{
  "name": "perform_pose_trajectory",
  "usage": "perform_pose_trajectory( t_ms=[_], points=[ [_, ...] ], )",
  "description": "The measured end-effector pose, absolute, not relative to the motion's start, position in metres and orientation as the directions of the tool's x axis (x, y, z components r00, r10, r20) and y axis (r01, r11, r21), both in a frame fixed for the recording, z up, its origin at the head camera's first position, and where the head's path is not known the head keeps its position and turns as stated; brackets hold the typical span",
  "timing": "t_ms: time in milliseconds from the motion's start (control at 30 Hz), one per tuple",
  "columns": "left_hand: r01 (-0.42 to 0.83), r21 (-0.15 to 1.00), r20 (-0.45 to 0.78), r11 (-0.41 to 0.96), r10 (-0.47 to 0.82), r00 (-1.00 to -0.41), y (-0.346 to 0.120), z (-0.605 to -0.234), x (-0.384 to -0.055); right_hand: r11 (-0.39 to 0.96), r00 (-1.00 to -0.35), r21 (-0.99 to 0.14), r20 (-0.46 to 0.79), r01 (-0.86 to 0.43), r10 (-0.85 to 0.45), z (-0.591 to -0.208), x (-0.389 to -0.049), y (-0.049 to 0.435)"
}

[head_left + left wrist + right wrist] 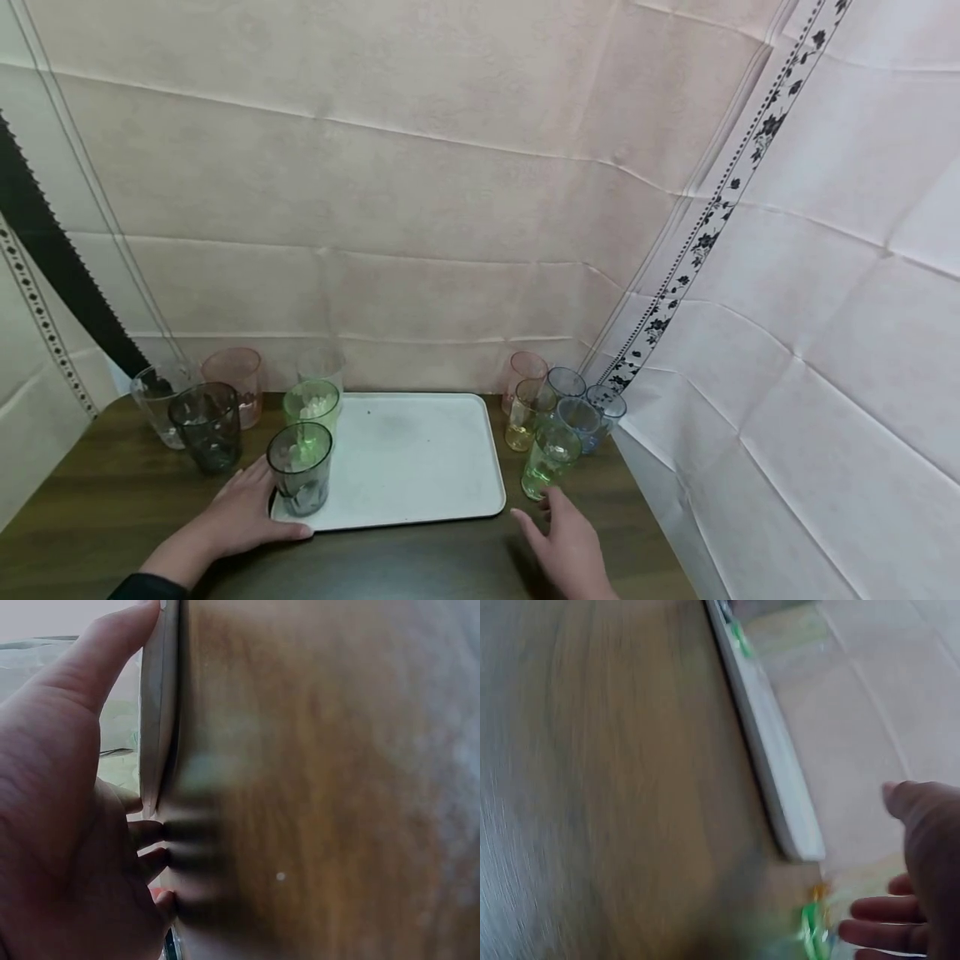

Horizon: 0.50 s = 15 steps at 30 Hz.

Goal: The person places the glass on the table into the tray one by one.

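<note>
My left hand lies at the front left corner of a white tray, fingers spread and thumb along its front rim. In the left wrist view the thumb touches the tray rim and the fingertips are low by the table. On that corner stands a grey glass, a green glass behind it. My right hand hovers right of the tray, fingers spread, close to another green glass. Whether it touches that glass is hard to tell; nothing is gripped.
Left of the tray stand a dark glass, a clear glass and a pink glass. A clear glass is at the tray's back left. Yellow, pink and several blue glasses cluster right. Cloth hangs behind the wooden table.
</note>
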<state>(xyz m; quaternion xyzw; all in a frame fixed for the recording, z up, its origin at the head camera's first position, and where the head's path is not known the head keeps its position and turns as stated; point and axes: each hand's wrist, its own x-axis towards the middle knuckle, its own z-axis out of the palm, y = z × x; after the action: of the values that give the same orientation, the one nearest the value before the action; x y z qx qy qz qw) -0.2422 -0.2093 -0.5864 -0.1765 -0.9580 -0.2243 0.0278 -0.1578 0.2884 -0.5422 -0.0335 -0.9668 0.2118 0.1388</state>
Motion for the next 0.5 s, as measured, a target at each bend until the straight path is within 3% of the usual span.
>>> perform_pose_trajectory(
  t_ms=[233, 500],
  points=[
    [0.332, 0.426, 0.088, 0.842, 0.327, -0.941, -0.21, -0.584, -0.242, 0.838, -0.862, -0.524, 0.342, 0.154, 0.373, -0.55, -0.176, 0.307],
    [0.31, 0.435, 0.069, 0.845, 0.312, -0.947, -0.209, -0.581, -0.241, 0.773, -0.825, -0.629, 0.389, 0.087, 0.41, -0.55, -0.2, 0.313]
  ],
)
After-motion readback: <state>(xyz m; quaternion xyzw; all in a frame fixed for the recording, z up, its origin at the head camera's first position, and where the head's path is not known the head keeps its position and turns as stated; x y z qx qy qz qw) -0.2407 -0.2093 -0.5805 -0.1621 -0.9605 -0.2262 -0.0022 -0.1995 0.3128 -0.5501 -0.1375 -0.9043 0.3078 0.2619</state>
